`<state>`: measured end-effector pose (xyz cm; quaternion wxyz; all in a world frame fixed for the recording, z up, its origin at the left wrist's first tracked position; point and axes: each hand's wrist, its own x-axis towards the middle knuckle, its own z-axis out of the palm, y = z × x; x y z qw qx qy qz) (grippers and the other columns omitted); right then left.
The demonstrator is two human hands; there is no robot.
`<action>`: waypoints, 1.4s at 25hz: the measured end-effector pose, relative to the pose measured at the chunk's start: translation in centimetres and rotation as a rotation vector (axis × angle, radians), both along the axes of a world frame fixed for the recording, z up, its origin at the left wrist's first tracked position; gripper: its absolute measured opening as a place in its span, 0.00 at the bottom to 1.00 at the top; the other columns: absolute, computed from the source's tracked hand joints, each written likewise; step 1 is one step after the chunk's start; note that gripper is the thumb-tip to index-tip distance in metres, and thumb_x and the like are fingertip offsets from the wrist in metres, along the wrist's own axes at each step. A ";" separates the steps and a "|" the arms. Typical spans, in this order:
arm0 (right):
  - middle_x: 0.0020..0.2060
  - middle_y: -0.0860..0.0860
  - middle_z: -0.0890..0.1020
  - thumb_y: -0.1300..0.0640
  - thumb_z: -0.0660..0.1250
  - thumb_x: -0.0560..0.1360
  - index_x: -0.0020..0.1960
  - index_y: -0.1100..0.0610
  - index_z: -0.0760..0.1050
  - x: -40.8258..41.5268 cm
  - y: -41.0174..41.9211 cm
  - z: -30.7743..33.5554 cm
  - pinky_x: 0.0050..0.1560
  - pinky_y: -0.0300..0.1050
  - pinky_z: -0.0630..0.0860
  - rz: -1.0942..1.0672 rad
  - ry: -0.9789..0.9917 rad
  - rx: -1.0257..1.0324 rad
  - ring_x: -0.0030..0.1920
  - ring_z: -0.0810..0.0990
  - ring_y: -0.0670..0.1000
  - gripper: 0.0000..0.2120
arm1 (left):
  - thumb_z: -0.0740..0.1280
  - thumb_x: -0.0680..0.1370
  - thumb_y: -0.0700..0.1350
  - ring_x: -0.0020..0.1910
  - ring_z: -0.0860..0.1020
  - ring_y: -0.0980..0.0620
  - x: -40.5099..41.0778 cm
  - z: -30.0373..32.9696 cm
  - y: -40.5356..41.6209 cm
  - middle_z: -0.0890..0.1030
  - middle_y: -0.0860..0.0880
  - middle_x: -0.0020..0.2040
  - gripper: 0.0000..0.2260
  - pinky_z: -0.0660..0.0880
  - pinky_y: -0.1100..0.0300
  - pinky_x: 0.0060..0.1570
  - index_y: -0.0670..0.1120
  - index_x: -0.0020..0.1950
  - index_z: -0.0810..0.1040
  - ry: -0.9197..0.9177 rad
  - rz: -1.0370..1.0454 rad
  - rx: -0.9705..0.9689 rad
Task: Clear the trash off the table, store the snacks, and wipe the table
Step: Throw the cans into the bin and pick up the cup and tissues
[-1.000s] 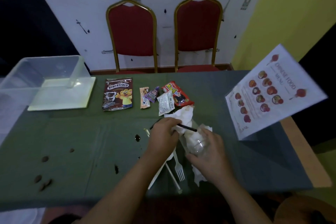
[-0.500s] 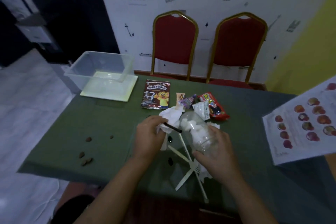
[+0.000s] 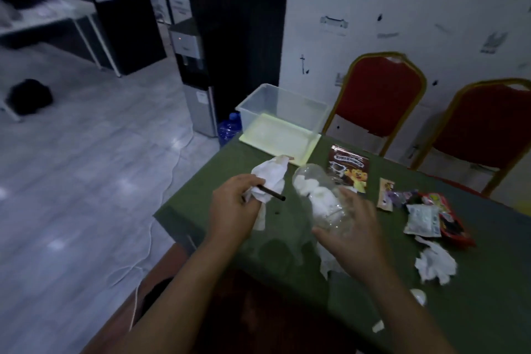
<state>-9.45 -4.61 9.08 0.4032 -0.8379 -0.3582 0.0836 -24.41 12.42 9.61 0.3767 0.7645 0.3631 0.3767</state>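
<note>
My left hand point(image 3: 234, 207) grips a crumpled white napkin point(image 3: 268, 174) together with a black straw point(image 3: 271, 194), above the left end of the green table point(image 3: 474, 296). My right hand point(image 3: 352, 234) holds a clear plastic cup point(image 3: 319, 195) stuffed with white tissue, tilted, its mouth toward the left. On the table lie a brown Koko Krunch pack point(image 3: 347, 166), a small beige sachet point(image 3: 386, 195), a white packet point(image 3: 422, 220) and a red snack bag point(image 3: 451, 222). A crumpled tissue point(image 3: 435, 264) lies at the right.
A clear plastic bin point(image 3: 283, 112) on its pale lid point(image 3: 280, 138) stands at the table's far left corner. Two red chairs point(image 3: 379, 100) stand behind the table. A water dispenser point(image 3: 195, 77) and a blue bottle point(image 3: 228, 128) are on the floor to the left.
The view has swung left toward the floor. Both hands have lifted the napkin, straw and cup off the table and carried them left. The plastic forks and the menu sheet are out of sight.
</note>
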 end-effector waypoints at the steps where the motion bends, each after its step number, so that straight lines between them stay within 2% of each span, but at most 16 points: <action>1: 0.62 0.46 0.67 0.50 0.78 0.62 0.69 0.42 0.64 -1.9 2.1 0.1 0.52 0.46 0.71 0.044 0.008 0.015 0.59 0.71 0.50 0.40 | 0.70 0.69 0.36 0.51 0.79 0.59 -2.4 -0.1 1.6 0.83 0.55 0.51 0.14 0.77 0.62 0.54 0.51 0.49 0.84 -0.005 0.034 -0.011; 5: 0.57 0.38 0.63 0.47 0.76 0.60 0.67 0.38 0.63 -9.5 9.2 -0.5 0.53 0.46 0.73 0.215 0.062 0.048 0.57 0.70 0.44 0.40 | 0.69 0.69 0.36 0.52 0.80 0.59 -11.5 -1.6 6.6 0.83 0.55 0.51 0.14 0.79 0.53 0.55 0.50 0.49 0.85 -0.044 0.158 -0.078; 10: 0.51 0.29 0.62 0.43 0.74 0.57 0.63 0.30 0.62 -20.4 17.7 -3.1 0.52 0.30 0.64 0.425 0.121 0.055 0.52 0.67 0.32 0.38 | 0.68 0.68 0.34 0.51 0.79 0.62 -23.7 -5.7 10.9 0.82 0.58 0.50 0.16 0.79 0.59 0.51 0.51 0.48 0.84 -0.054 0.344 -0.163; 13: 0.55 0.24 0.60 0.44 0.73 0.57 0.58 0.23 0.59 -26.0 21.3 -6.1 0.52 0.32 0.66 0.536 0.162 0.008 0.56 0.70 0.37 0.37 | 0.66 0.67 0.36 0.53 0.80 0.60 -29.2 -9.3 12.1 0.83 0.54 0.51 0.15 0.78 0.62 0.50 0.52 0.48 0.84 -0.092 0.435 -0.287; 16: 0.55 0.23 0.58 0.44 0.73 0.57 0.60 0.28 0.60 -29.9 23.8 -10.7 0.56 0.42 0.71 0.594 0.183 -0.065 0.59 0.71 0.47 0.37 | 0.69 0.70 0.34 0.51 0.80 0.63 -33.1 -14.6 12.4 0.83 0.56 0.50 0.18 0.74 0.74 0.47 0.59 0.46 0.82 -0.066 0.540 -0.370; 17: 0.55 0.22 0.58 0.44 0.73 0.57 0.61 0.31 0.61 -30.5 24.2 -12.0 0.56 0.42 0.71 0.595 0.192 -0.083 0.59 0.71 0.48 0.36 | 0.69 0.71 0.34 0.50 0.80 0.63 -33.7 -16.0 12.2 0.83 0.56 0.50 0.18 0.74 0.74 0.46 0.58 0.46 0.82 -0.057 0.563 -0.412; 21: 0.54 0.26 0.61 0.46 0.74 0.58 0.63 0.36 0.64 -31.9 25.7 -20.7 0.54 0.32 0.65 0.555 0.273 -0.171 0.58 0.70 0.44 0.37 | 0.67 0.72 0.33 0.49 0.81 0.56 -34.1 -25.1 11.7 0.84 0.53 0.48 0.14 0.75 0.69 0.49 0.50 0.50 0.84 -0.073 0.661 -0.597; 24: 0.56 0.40 0.65 0.47 0.77 0.58 0.64 0.41 0.64 -32.0 26.1 -27.9 0.56 0.38 0.69 0.492 0.357 -0.273 0.58 0.71 0.46 0.38 | 0.67 0.73 0.32 0.44 0.81 0.54 -32.4 -31.5 11.6 0.84 0.48 0.45 0.13 0.77 0.63 0.47 0.48 0.50 0.82 -0.171 0.727 -0.755; 27: 0.59 0.44 0.68 0.48 0.78 0.57 0.64 0.41 0.64 -31.4 26.3 -36.2 0.54 0.44 0.75 0.390 0.510 -0.414 0.59 0.73 0.47 0.39 | 0.66 0.74 0.33 0.36 0.80 0.63 -30.5 -39.0 11.4 0.83 0.54 0.40 0.13 0.76 0.71 0.38 0.52 0.45 0.82 -0.190 0.806 -0.873; 30: 0.58 0.47 0.73 0.46 0.77 0.55 0.63 0.43 0.65 -30.5 26.3 -43.3 0.41 0.38 0.76 0.288 0.661 -0.556 0.51 0.77 0.44 0.40 | 0.66 0.74 0.33 0.29 0.77 0.67 -29.6 -45.8 11.3 0.80 0.56 0.36 0.14 0.72 0.75 0.30 0.52 0.42 0.80 -0.141 0.835 -0.969; 33: 0.51 0.42 0.74 0.48 0.77 0.57 0.63 0.43 0.64 -29.9 26.5 -48.5 0.30 0.32 0.72 0.242 0.754 -0.652 0.44 0.76 0.40 0.38 | 0.65 0.75 0.35 0.32 0.77 0.62 -29.4 -51.4 11.3 0.79 0.56 0.36 0.12 0.72 0.74 0.30 0.52 0.42 0.79 -0.065 0.851 -1.048; 35: 0.49 0.40 0.72 0.51 0.77 0.60 0.64 0.45 0.63 -29.6 26.7 -51.2 0.30 0.32 0.71 0.215 0.810 -0.683 0.43 0.75 0.39 0.38 | 0.65 0.75 0.37 0.34 0.75 0.59 -29.4 -54.4 10.8 0.79 0.56 0.37 0.09 0.73 0.67 0.33 0.52 0.43 0.80 -0.018 0.849 -1.102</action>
